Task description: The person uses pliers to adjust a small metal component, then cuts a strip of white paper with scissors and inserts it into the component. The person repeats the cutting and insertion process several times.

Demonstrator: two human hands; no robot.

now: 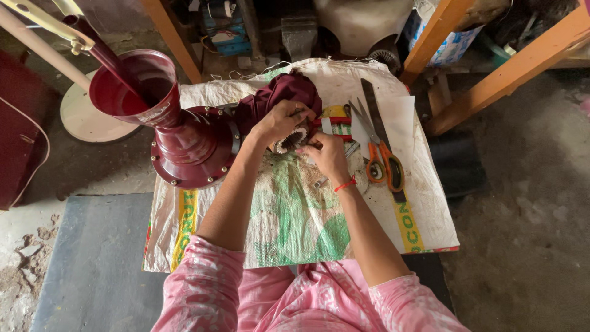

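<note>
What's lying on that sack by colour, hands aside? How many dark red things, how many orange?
Dark red: 2, the funnel-topped machine body and the domed cover beside the left hand
Orange: 1, the scissors beside the right hand
Total: 3

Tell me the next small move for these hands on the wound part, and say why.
Probably keep the left hand steadying the maroon housing while the right hand goes on working at the wound coil. Both hands already meet at the coil, and the orange-handled scissors lie untouched on the woven sack beside the right wrist, within easy reach if cutting is needed.
</note>
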